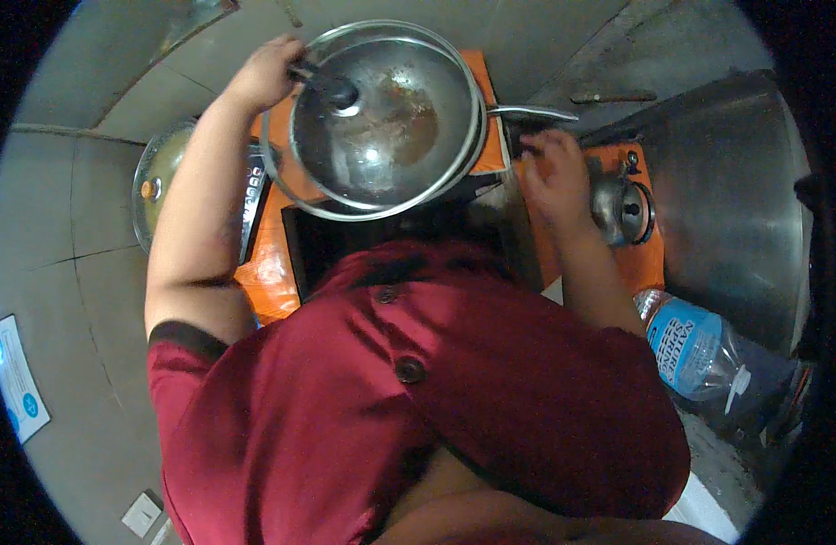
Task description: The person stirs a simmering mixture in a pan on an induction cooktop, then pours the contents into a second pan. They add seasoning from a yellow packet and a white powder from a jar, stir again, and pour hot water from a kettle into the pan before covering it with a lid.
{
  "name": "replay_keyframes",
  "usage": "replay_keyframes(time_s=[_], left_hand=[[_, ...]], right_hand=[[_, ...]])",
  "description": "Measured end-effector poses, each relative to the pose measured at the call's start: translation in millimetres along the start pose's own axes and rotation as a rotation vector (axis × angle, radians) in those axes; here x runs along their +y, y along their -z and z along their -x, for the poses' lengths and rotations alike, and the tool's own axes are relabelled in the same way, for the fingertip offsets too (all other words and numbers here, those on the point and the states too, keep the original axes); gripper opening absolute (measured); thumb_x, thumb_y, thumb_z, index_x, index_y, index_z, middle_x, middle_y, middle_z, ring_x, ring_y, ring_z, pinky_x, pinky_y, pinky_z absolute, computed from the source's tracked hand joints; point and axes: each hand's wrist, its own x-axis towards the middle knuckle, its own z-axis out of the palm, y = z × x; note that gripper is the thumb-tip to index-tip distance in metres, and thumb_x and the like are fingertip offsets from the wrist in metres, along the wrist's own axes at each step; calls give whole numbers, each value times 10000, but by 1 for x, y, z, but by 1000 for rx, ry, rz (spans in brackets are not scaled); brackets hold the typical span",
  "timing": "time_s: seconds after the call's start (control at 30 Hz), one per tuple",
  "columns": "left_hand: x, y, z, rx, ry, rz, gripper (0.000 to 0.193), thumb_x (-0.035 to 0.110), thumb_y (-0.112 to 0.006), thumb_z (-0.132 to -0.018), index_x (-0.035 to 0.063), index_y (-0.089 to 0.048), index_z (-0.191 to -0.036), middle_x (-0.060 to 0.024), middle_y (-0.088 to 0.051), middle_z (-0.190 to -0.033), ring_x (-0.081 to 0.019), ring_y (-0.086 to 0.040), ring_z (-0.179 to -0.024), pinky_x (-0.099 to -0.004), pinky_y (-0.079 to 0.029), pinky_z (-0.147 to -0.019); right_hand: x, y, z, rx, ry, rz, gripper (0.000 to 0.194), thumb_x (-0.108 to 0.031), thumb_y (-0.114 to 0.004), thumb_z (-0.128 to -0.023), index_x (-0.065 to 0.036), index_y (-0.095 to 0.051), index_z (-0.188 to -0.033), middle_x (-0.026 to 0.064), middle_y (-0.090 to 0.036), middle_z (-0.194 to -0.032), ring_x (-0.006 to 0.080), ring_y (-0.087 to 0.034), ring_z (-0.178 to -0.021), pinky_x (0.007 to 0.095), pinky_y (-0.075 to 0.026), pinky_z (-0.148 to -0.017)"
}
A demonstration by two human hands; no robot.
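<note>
My left hand (275, 71) is closed on the black handle (305, 71) of a large glass lid (281, 184) with a metal rim. Below and partly seen through the glass is a wide pan (418, 122) with brown residue or liquid inside; which cannot be told. Whether lid and pan touch is unclear. The pan's long metal handle (537, 111) points right. Just below that handle, my right hand (557, 170) hovers with bent fingers apart and nothing visible in it. To its right sits a metal kettle (610, 208) with a black knob.
At left, a black appliance panel (253, 197) with lit buttons stands beside another glass-lidded pot (145, 211). An orange wood-patterned tabletop (271, 272) runs beneath. A knife-like tool (612, 97) lies at the back right, by a metal sheet (738, 204). A plastic water bottle (697, 347) is nearer me.
</note>
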Motion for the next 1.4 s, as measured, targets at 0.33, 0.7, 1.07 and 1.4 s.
replay_keyframes(time_s=[0.33, 0.7, 1.07, 1.4], left_hand=[[2, 105, 150, 240, 666, 582, 421, -46, -601, -848, 21, -610, -1264, -54, -668, -1188, -198, -600, -1150, -316, -429, -1039], [-2, 89, 174, 463, 807, 955, 490, -16, -612, -851, 38, -604, -1338, -37, -666, -1230, -183, -569, -1186, -341, -348, -1112], [-18, 57, 164, 416, 692, 996, 505, -34, -594, -818, 19, -605, -1320, -43, -653, -1202, -178, -557, -1170, -330, -338, -1105], [0, 56, 142, 380, 635, 1008, 476, -41, -586, -819, 4, -606, -1293, -70, -682, -1154, -204, -617, -1105, -363, -398, -1071]], right_hand=[[20, -105, -56, -231, 194, 62, 120, -127, -709, -847, -104, -783, -939, 157, -677, -1002, 351, -653, -979, 457, -534, -903], [-16, -229, -93, -645, 257, 303, 216, -139, -588, -891, -94, -769, -999, 146, -610, -1161, 329, -561, -1209, 466, -487, -1023], [-9, -233, -101, -652, 444, 330, 233, -216, -709, -812, -89, -755, -1002, 115, -593, -1167, 318, -562, -1192, 475, -482, -1009], [-13, -232, -90, -660, 360, 314, 291, -252, -728, -801, -129, -750, -1064, 104, -572, -1211, 312, -529, -1249, 502, -463, -1020]])
